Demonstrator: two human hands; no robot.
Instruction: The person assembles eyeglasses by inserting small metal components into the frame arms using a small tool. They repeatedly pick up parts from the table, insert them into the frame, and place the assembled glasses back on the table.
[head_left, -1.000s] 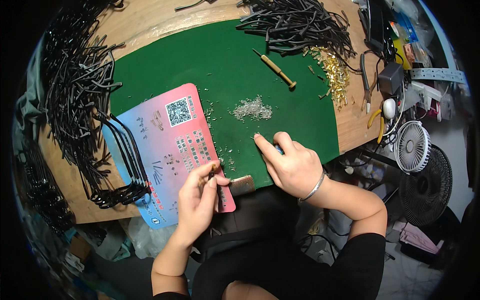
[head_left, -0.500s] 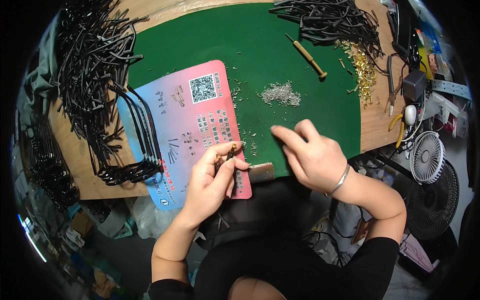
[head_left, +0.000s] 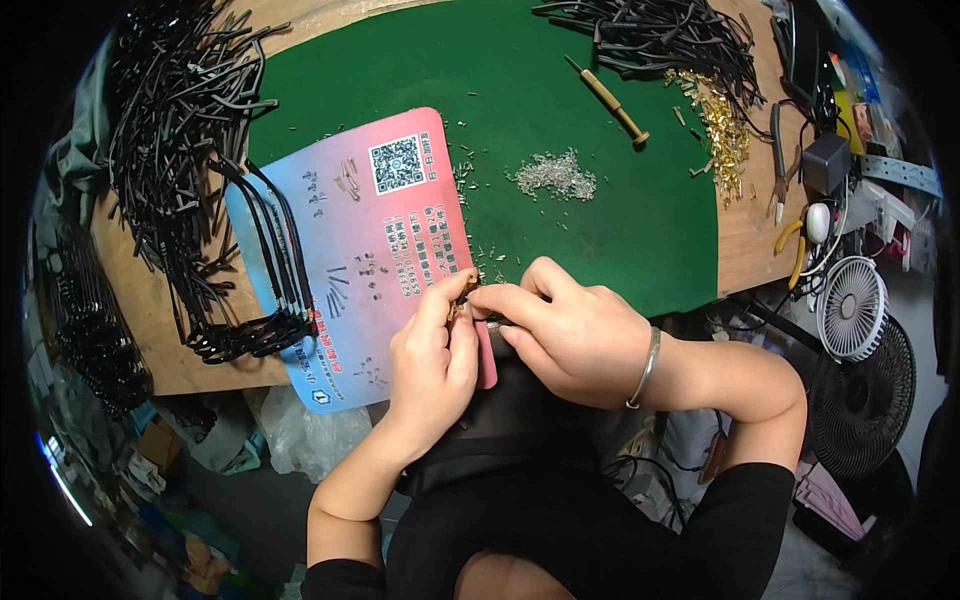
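Small gold-coloured metal parts with dark pieces (head_left: 461, 300) are pinched between the thumb and fingers of my left hand (head_left: 435, 355), above the near right corner of a blue-and-pink printed mat (head_left: 390, 240). My right hand (head_left: 580, 335) has come up against them, its thumb and forefinger closed at the gold parts. Whatever tiny piece that pinch may hold is hidden. On the green work mat (head_left: 650, 230), beyond my hands, lies a pile of tiny silver screw-like pieces (head_left: 555, 175), with more scattered along the printed mat's edge.
A brass screwdriver (head_left: 608, 100) lies at the far right, near gold metal pieces (head_left: 722, 125) and a bundle of black rods (head_left: 660, 40). Another black heap (head_left: 185, 130) lies left. Looped black pieces (head_left: 275, 230) rest on the printed mat. Yellow-handled pliers (head_left: 792, 240) and a white fan (head_left: 852, 308) are right.
My right hand has moved left and nearer, from over the green mat to the gold parts in my left hand. Its fingers have closed into a pinch. The view has shifted slightly.
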